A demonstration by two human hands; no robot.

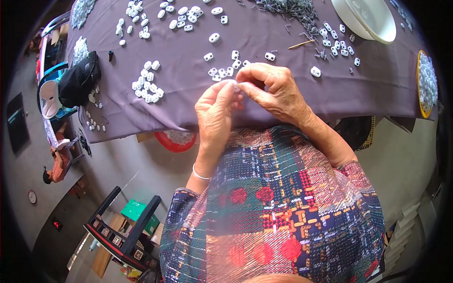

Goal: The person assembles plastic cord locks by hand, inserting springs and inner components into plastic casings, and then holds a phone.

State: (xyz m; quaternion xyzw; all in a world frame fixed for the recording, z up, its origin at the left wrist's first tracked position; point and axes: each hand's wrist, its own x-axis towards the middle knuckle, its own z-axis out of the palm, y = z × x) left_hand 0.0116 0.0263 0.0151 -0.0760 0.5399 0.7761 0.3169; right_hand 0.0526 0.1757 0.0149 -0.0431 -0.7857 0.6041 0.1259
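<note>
Close to the table's near edge, my left hand (213, 113) and my right hand (277, 92) meet with fingertips pinched together. Between them is a small whitish piece (236, 87), mostly covered by the fingers, so its exact kind cannot be made out. Just beyond my fingers lies a loose group of small white oval plastic parts (222, 72), some showing two dark holes. One more white part (270, 56) rests past my right knuckles. To the left sits a heap of similar white parts (147, 85).
Grey screws (292, 12) are piled at the far side, with a thin wooden stick (301, 44) nearby. A white tub (368, 21) and a yellow-rimmed basin (427, 85) stand right. A black bag (80, 80) lies left; a red basin (174, 141) is below the purple-grey cloth (184, 115).
</note>
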